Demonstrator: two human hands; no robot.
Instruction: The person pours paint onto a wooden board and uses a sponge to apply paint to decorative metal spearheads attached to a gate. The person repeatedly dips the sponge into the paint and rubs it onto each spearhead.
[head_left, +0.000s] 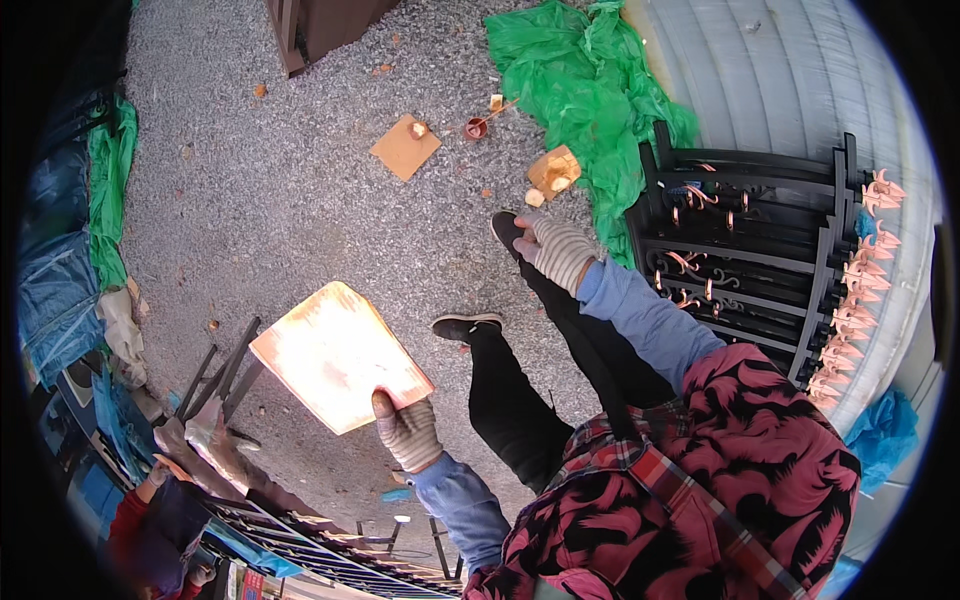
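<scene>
Left of the large green sheet [560, 70], the left hand [408, 428] grips a board [325, 350] by its edge, probably leaving the face free. Whether the right hand [552, 248], nearer this sheet, holds something, I cannot tell.

And looking right across the scene now, no lettering or number can be read, with even that red-and-white patch [250, 583] at lower left too small to make out.

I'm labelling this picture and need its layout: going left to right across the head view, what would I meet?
Green plastic strip, rectangular board in the left hand, small reddish-brown cup, right hand, black metal fencing, copper-coloured spear finials.
</scene>
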